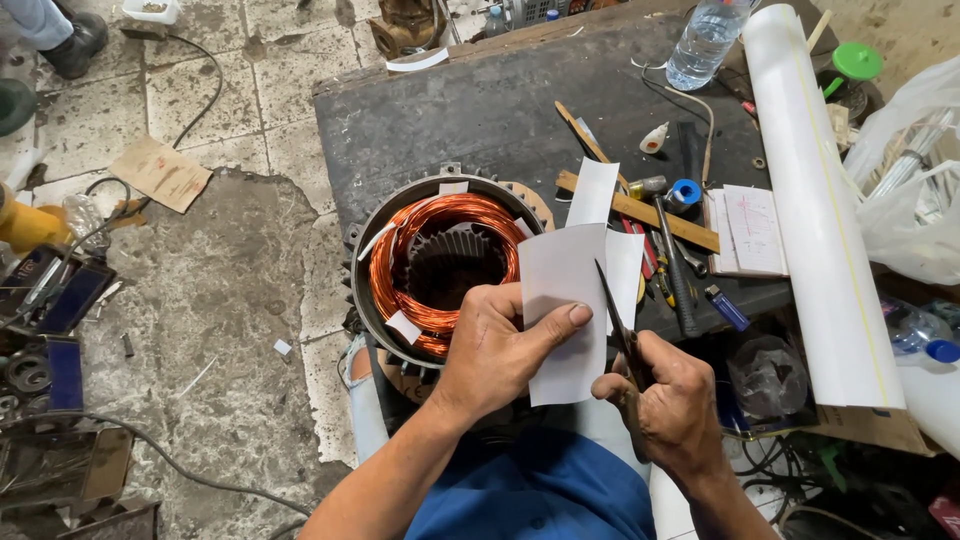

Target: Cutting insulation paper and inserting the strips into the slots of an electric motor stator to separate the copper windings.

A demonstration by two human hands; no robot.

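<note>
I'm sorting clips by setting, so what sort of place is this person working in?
Most likely a small motor repair workshop. A motor stator with copper windings sits on a worn workbench strewn with tools, including a hammer, above a cracked, cluttered floor.

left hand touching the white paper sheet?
Touching. Head view shows the left hand pinching the white paper sheet, thumb pressed flat on its face.

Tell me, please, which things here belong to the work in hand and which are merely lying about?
In use:
left hand pinching the white paper sheet
right hand working the scissors
copper-wound motor stator

Lying about:
hammer
water bottle
white roll
blue lighter
wooden ruler
</note>
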